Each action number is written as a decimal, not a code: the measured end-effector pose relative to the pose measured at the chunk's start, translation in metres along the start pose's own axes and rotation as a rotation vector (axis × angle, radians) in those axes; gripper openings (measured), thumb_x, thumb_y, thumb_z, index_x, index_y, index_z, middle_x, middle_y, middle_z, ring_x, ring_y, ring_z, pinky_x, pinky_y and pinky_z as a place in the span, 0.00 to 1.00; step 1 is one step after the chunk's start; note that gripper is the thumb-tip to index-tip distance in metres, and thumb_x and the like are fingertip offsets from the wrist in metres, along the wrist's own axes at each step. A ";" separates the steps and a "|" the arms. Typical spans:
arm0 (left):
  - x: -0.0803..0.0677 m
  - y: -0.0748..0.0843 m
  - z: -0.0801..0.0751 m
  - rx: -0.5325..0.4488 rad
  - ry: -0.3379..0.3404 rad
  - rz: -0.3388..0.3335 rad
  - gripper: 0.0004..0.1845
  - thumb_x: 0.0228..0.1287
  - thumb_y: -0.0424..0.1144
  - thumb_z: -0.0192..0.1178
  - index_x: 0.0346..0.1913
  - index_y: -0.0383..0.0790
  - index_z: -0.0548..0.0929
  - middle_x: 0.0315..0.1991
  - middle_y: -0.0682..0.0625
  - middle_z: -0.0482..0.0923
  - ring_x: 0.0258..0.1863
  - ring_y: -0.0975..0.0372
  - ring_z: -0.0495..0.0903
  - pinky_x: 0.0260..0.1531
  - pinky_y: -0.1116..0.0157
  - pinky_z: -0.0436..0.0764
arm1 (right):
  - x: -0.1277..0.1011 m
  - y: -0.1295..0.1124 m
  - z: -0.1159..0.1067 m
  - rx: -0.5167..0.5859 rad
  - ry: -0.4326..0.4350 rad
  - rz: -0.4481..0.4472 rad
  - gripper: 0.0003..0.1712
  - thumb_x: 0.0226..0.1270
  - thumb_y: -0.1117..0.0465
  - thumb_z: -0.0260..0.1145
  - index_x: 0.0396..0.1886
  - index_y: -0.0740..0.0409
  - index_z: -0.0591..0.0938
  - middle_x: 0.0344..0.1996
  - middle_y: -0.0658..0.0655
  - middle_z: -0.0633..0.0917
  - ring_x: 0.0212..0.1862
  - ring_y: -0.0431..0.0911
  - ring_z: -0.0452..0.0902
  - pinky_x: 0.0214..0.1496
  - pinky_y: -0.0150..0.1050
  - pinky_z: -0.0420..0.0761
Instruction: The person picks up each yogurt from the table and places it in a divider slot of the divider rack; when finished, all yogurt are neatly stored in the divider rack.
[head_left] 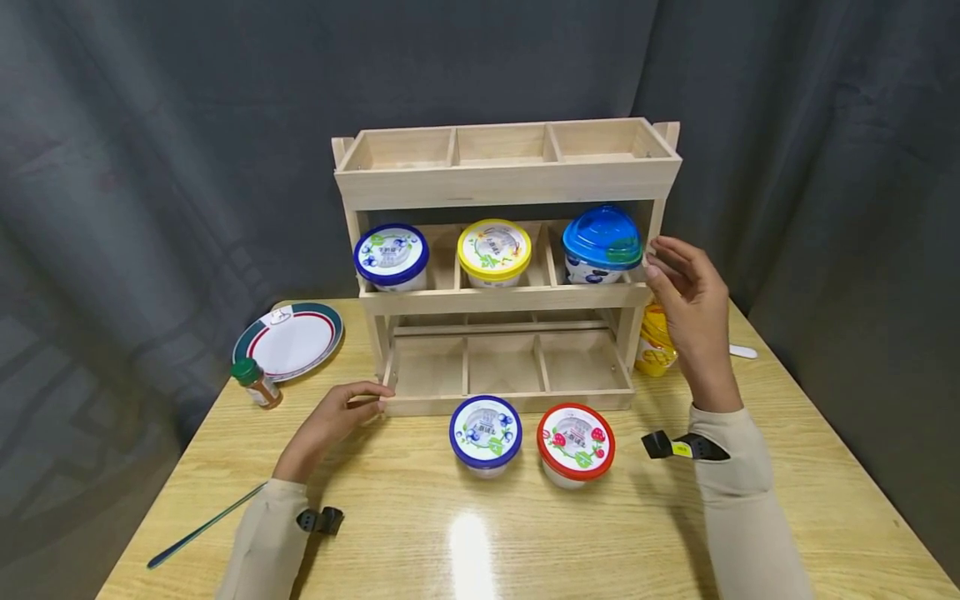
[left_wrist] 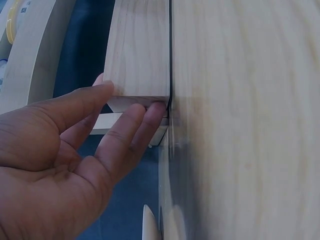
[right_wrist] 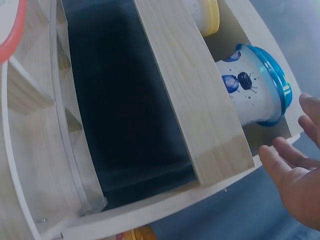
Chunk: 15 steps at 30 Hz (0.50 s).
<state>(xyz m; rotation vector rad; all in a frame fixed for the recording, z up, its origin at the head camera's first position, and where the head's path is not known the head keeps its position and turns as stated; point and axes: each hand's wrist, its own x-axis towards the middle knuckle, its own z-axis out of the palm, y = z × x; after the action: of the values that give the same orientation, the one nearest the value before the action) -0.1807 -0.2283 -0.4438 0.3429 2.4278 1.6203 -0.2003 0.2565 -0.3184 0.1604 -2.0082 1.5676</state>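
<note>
Head view: pale wood rack [head_left: 507, 185], 3 tiers, 3 bays each.

Two bare hands, left hand [head_left: 335, 417] and right hand [head_left: 692, 302], long beige sleeves snug at the wrists, a small black strapped device on each forearm, the right one with a yellow mark

yellow bottle [head_left: 655, 342] part hidden by rack [head_left: 507, 182] | lbl unreadable
</note>
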 end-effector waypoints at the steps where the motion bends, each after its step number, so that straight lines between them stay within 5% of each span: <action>1: 0.000 0.000 0.000 -0.001 0.001 -0.001 0.14 0.81 0.29 0.60 0.62 0.24 0.85 0.68 0.29 0.77 0.65 0.42 0.80 0.53 0.68 0.81 | 0.000 0.000 -0.002 -0.004 0.009 -0.004 0.25 0.83 0.60 0.67 0.75 0.51 0.79 0.71 0.54 0.81 0.70 0.49 0.79 0.70 0.35 0.78; 15: 0.000 0.000 0.001 0.005 -0.001 -0.004 0.15 0.81 0.29 0.60 0.62 0.24 0.84 0.67 0.28 0.78 0.63 0.44 0.81 0.52 0.66 0.82 | 0.000 0.017 -0.025 -0.080 0.045 0.025 0.25 0.83 0.64 0.66 0.75 0.53 0.80 0.71 0.55 0.81 0.70 0.47 0.79 0.73 0.37 0.75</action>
<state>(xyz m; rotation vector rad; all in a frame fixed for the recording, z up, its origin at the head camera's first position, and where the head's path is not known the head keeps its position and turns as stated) -0.1808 -0.2276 -0.4441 0.3397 2.4302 1.6122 -0.1986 0.2845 -0.3292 0.0682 -2.0414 1.4898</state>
